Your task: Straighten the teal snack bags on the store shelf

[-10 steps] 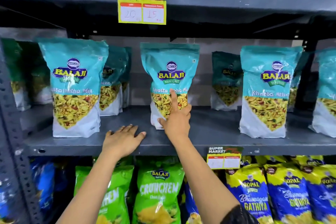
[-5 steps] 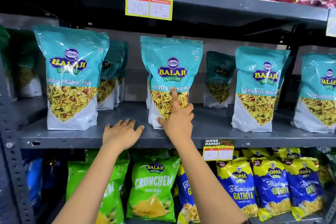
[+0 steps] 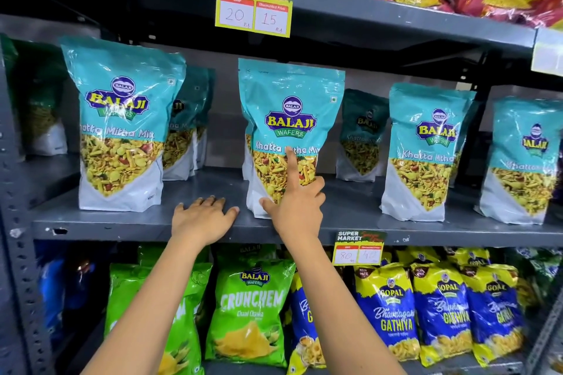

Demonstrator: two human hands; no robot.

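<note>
Teal bag (image 3: 289, 119) stands upright mid-shelf; right hand (image 3: 300, 207) at its 6 o'clock pinches nothing, forefinger pressed against it. Left hand (image 3: 202, 219), fingers spread, lies flat on shelf (image 3: 100, 221) at the bag's 8 o'clock.

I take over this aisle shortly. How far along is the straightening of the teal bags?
Done: the front left bag stands upright, facing out. In hand: the right hand touches the middle bag; the left hand lies flat on the shelf. Left: the tilted far-right bag.
</note>
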